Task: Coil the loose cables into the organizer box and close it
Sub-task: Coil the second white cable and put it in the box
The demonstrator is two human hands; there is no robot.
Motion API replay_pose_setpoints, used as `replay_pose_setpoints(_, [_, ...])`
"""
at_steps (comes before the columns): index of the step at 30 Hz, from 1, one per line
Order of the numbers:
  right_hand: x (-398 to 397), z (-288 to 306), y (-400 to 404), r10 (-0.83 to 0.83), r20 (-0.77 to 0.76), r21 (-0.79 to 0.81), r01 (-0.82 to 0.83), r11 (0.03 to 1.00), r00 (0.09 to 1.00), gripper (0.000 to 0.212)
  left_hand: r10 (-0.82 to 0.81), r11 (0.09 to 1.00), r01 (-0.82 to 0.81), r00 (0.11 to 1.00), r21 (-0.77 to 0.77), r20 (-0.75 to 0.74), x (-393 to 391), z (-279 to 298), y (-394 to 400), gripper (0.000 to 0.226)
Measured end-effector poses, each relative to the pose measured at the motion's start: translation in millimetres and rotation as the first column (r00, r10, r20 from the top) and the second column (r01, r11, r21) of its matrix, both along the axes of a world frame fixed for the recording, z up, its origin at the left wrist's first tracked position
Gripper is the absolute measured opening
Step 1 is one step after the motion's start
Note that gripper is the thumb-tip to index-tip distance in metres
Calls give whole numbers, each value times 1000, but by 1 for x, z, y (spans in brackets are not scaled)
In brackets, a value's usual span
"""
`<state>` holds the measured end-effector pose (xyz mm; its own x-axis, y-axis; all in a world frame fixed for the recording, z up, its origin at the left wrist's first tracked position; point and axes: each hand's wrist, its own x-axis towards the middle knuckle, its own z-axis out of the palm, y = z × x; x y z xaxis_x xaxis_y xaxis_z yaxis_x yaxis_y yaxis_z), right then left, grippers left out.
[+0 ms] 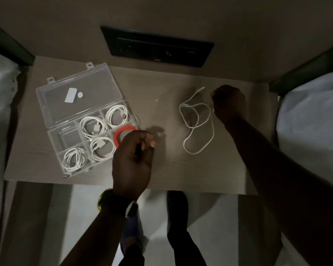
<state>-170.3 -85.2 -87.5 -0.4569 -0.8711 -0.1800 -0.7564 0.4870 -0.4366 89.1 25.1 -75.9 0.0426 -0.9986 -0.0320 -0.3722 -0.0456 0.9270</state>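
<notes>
On matte table (161, 166), right hand (229, 102) fisted on thin white cable (198, 129), left hand (133, 160) curled, empty.

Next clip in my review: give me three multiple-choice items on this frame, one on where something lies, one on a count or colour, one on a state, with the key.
1. Where does the loose white cable lie?
A. on the table, right of the organizer box
B. inside the box
C. on the floor

2. How many white coils sit in the box's compartments?
A. two
B. four
C. six

3. What state is the box's lid in?
A. shut and latched
B. taken off and missing
C. open, lying flat behind the tray

Key:
1 A: it sprawls on the bare tabletop by the right hand.
2 B: four white coils, plus one orange coil beside the left hand.
3 C: the clear lid lies folded back, tray exposed.
</notes>
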Motion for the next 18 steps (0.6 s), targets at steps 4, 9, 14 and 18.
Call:
replay_pose_setpoints(4, [-12, -6, -22, 51, 38, 130, -56, 990, 998, 21, -41, 998, 42, 999, 39, -24, -26, 3, 0, 9])
replay_pose_setpoints(9, [-13, -24, -34, -46, 176, 240, 2, 971, 983, 48, -86, 994, 88, 996, 65, -29, -51, 2, 4, 6])
replay_pose_setpoints(14, [1, -40, -53, -43, 83, 188, 27, 982, 996, 47, -125, 985, 131, 991, 112, -56, -66, -3, 8, 8])
replay_pose_setpoints(18, [-2, -35, -52, 103, 241, 65, -121, 990, 965, 14, -123, 984, 130, 991, 125, -60, -71, 0, 0, 6])
